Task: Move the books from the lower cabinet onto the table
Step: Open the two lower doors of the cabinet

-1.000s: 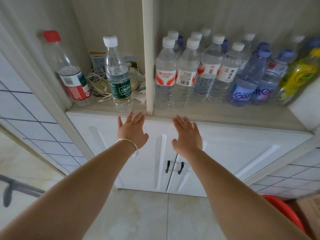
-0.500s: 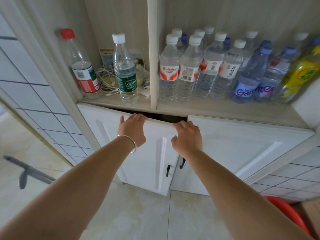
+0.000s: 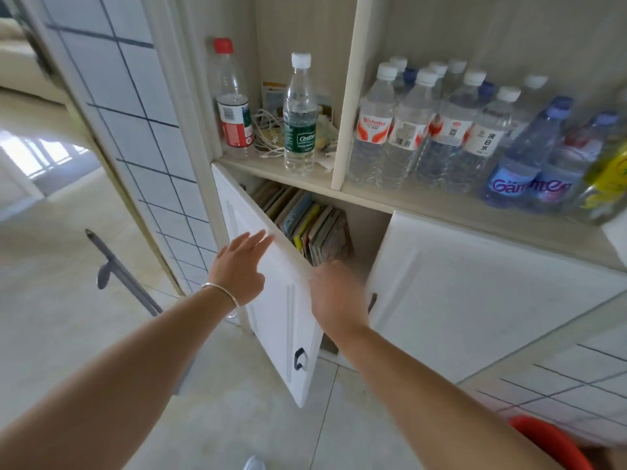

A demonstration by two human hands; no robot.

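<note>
The left hand [image 3: 239, 269], ringed at the wrist by a thin silver bangle [image 3: 222, 296], is spread wide with its fingers straight and laid against the outer face of the white panelled left cabinet door [image 3: 271, 300], near its top edge; nothing is gripped in it. The right hand [image 3: 336, 298] is seen from the back, reaching into the gap between the two doors, just below the books. Its fingers are blurred and turned away, so it cannot be told how far they are curled or whether anything is touched. The left door is swung outward, while the white right cabinet door [image 3: 475, 300] is shown only slightly ajar. A row of upright, multicoloured books [image 3: 312, 228] is exposed in the lower cabinet, leaning to one side; their lower parts are hidden behind the left door and the right hand. On the pale wooden shelf [image 3: 373, 195] above, clear plastic water bottles [image 3: 424, 130] are stood close together, and those at the far right are blurred. A red rounded object [image 3: 556, 442] is cut off at the bottom right corner and cannot be identified.
</note>
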